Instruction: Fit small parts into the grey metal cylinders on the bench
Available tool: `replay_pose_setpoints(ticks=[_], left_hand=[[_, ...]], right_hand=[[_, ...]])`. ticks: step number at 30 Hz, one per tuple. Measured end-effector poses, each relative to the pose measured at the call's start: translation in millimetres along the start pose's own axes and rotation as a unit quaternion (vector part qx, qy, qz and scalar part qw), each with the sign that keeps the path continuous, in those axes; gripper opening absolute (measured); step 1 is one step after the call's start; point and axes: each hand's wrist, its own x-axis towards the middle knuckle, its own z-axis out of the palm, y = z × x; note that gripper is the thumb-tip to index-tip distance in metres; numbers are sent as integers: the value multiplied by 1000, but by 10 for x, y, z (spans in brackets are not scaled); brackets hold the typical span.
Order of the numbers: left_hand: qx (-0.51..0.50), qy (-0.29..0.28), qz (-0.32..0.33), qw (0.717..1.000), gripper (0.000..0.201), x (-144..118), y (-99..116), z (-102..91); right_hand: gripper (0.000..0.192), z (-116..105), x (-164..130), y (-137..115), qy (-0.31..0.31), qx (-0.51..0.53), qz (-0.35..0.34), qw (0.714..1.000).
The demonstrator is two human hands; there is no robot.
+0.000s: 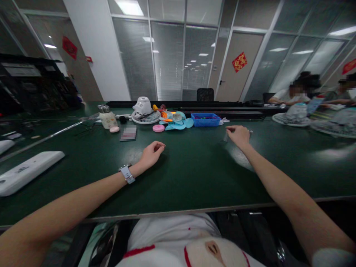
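Both of my arms reach out over the dark green table (194, 174). My left hand (151, 154), with a watch on the wrist, rests on the table with its fingers loosely curled and nothing visible in them. My right hand (237, 135) lies farther out to the right, its fingers pinched on a small clear piece (226, 138) too small to identify. Beyond the hands lie a white fan housing with its grille (143, 111), a light blue fan blade (178, 122), a pink disc (158, 128) and a blue tray (205, 119).
A small jar (107, 118) and a pink pad (114, 129) sit at the back left. A long white device (25, 172) lies at the left edge. Other people (300, 92) work with fan grilles (286, 118) at the far right.
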Motion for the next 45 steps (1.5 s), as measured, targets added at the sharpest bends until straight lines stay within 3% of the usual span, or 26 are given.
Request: replay_pose_setpoints(ticks=[10,18,25,28,30,33,35,39,41,45], left_hand=[[10,-9,-2,1000,26,-13,18,-15],[2,-4,8,1000,27,22,-54,14],[6,-7,3,1000,27,3,-27,2],[2,-5,9,1000,28,6,-35,6],[0,0,17,1000,27,3,-27,7],[-5,-9,34,999,31,-24,18,2],[-14,-29,55,998,37,-55,65,-4],[-28,-63,108,992,46,-120,167,-5],[-23,-70,132,989,46,-140,204,5],[-11,-78,164,983,40,-136,230,48]], right_hand=[[30,40,18,57,13,10,24,1000],[32,-18,59,46,-47,-30,43,998],[60,159,75,164,-65,24,92,993],[57,216,57,187,-72,30,97,992],[56,212,-10,72,-54,57,74,994],[64,156,-252,-351,-61,167,-7,984],[71,100,-510,-736,-101,277,-82,952],[82,-10,-1060,-1385,-202,426,-203,858],[82,-38,-1240,-1543,-230,441,-236,835],[81,-38,-1357,-1587,-238,437,-262,827]])
